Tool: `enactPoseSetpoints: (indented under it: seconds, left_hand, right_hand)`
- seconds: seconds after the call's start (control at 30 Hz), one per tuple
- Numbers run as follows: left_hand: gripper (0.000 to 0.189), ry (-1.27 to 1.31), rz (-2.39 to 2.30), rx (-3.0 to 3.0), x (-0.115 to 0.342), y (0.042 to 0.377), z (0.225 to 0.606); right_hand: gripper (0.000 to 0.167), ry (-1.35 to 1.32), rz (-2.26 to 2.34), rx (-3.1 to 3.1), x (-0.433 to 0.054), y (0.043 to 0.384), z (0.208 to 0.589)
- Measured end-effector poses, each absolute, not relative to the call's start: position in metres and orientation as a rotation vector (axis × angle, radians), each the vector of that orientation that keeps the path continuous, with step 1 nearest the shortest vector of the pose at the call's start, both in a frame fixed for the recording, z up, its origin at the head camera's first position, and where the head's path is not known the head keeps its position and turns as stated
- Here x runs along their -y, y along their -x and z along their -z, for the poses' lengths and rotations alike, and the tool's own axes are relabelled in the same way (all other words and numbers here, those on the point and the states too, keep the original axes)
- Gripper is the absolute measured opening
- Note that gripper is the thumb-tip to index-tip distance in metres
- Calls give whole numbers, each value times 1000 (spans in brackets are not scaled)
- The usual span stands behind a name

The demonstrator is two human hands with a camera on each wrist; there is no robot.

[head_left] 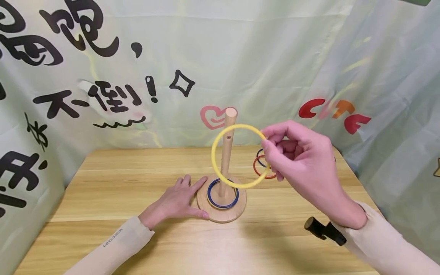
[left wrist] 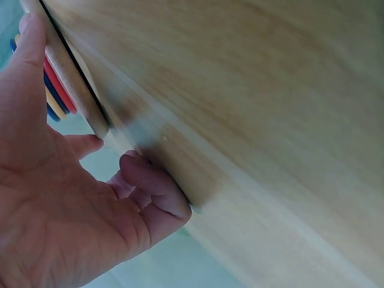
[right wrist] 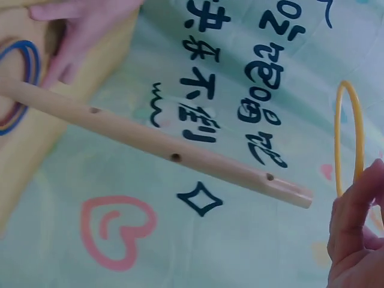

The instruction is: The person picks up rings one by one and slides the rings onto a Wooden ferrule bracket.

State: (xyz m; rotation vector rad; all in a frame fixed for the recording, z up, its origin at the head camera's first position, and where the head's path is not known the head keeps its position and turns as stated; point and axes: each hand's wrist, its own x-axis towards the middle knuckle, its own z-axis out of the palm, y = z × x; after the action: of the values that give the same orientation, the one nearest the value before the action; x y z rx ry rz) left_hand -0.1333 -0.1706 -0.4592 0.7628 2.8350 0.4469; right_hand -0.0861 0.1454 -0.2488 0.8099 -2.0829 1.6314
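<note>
My right hand [head_left: 302,156] pinches a yellow ring [head_left: 215,168] between thumb and fingertips. In the head view the ring overlaps the upright wooden pole [head_left: 225,152]; from the right wrist, the ring [right wrist: 338,138] stands apart from the pole's tip [right wrist: 303,197]. My left hand [head_left: 173,198] lies at the left side of the round wooden base [head_left: 223,217], thumb and index finger spread along its edge. Its other fingers [left wrist: 159,186] bend against the table. Around the pole's foot lie stacked rings, a blue ring [head_left: 223,207] uppermost, with a red ring [left wrist: 60,87] lower down.
Behind my right hand, a red ring [head_left: 255,168] and a dark blue ring [head_left: 258,153] overlap on the wooden table [head_left: 137,164]. A pale printed curtain [head_left: 240,57] hangs behind the table and along both sides. A dark camera mount [head_left: 324,231] sits at my right wrist.
</note>
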Motion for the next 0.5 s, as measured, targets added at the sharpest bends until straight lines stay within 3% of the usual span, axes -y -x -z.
enactPoseSetpoints:
  seconds: [0.27,0.5]
  left_hand:
    - [126,-754,-447,-2832,171,134,459]
    - [126,-768,-449,-2836,171,133,460]
  right_hand:
    - [9,-736,-1699,2080,-131,104,233]
    - [8,-645,-1684,2175,-129,125,241]
